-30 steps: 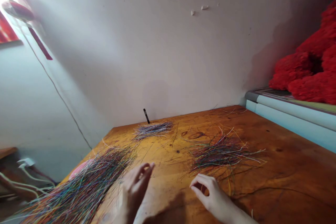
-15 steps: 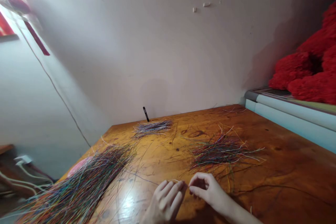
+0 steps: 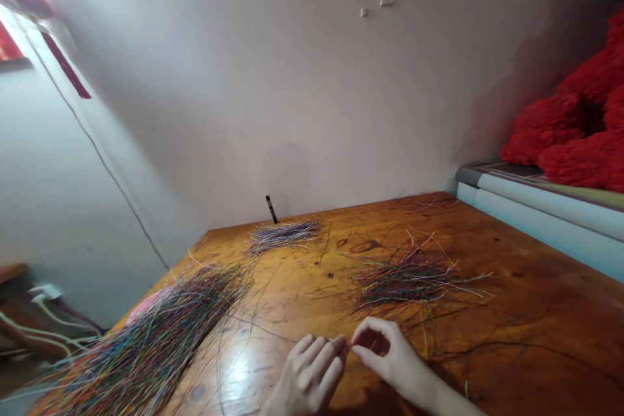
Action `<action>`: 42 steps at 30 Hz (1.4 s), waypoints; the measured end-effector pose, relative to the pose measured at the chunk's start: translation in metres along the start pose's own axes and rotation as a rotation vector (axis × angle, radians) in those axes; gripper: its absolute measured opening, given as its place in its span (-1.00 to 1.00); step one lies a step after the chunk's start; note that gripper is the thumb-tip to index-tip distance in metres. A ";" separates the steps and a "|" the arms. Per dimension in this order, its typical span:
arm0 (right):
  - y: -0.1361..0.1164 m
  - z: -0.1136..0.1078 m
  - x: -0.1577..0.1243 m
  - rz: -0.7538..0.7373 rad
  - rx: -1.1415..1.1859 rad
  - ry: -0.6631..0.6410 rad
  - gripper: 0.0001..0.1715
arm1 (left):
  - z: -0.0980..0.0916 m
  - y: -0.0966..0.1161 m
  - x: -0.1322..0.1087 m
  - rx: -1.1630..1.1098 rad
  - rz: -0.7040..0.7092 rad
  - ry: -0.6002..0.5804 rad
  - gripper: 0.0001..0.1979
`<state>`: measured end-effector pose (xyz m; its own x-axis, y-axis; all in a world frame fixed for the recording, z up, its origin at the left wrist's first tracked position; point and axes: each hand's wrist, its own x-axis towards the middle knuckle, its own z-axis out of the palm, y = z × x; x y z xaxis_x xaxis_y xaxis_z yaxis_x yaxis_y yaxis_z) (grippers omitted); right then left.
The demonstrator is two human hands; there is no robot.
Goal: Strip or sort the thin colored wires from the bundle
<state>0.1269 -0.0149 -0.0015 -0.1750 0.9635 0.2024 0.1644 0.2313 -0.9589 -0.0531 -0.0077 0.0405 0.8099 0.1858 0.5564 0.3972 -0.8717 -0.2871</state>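
Note:
My left hand (image 3: 312,367) is closed near the front of the wooden table, its fingers curled round a thin wire. A strand of wire (image 3: 273,333) leads off from it to the left across the tabletop. Close against it, the thumb and forefinger of my right hand (image 3: 390,354) pinch together at the left fingertips. A short orange wire end (image 3: 373,344) shows inside the right hand's finger loop. Just beyond my right hand lies a loose pile of coloured wires (image 3: 409,279). A much larger bundle of coloured wires (image 3: 160,331) spreads along the left side.
A smaller bundle of purple and white wires (image 3: 285,236) lies at the back, beside a black pen (image 3: 271,209) standing by the wall. Stray wires are scattered over the table (image 3: 487,312). Red fluffy material (image 3: 580,136) is heaped on a pale ledge (image 3: 536,214) at right.
My right fingertips have come up against the left ones, and the orange wire end now shows in the right hand. The view has shifted slightly; the piles look the same.

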 end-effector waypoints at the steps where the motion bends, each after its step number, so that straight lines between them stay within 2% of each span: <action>1: -0.001 -0.001 -0.001 -0.034 -0.052 0.012 -0.94 | 0.001 0.000 -0.001 -0.005 -0.009 -0.001 -0.73; 8: -0.001 -0.005 -0.008 -0.391 -0.367 0.004 -0.88 | 0.004 -0.001 -0.004 -0.024 -0.029 0.016 -0.78; 20: 0.003 -0.005 -0.009 -0.477 -0.444 0.028 -0.87 | 0.005 -0.001 -0.003 -0.041 -0.008 -0.018 -0.78; 25: 0.003 -0.004 -0.008 -0.466 -0.441 0.022 -0.87 | 0.004 -0.001 -0.003 -0.031 -0.007 -0.012 -0.81; 36: -0.002 -0.003 -0.008 -0.231 -0.269 -0.021 -0.92 | 0.006 0.000 -0.006 -0.045 -0.033 -0.050 -0.80; 42: 0.000 -0.002 -0.008 -0.245 -0.273 -0.012 -0.91 | 0.005 0.001 -0.004 -0.068 -0.044 -0.045 -0.77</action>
<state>0.1305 -0.0218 -0.0031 -0.2523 0.8740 0.4153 0.3687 0.4836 -0.7938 -0.0540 -0.0076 0.0342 0.8117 0.2432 0.5311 0.4036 -0.8907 -0.2091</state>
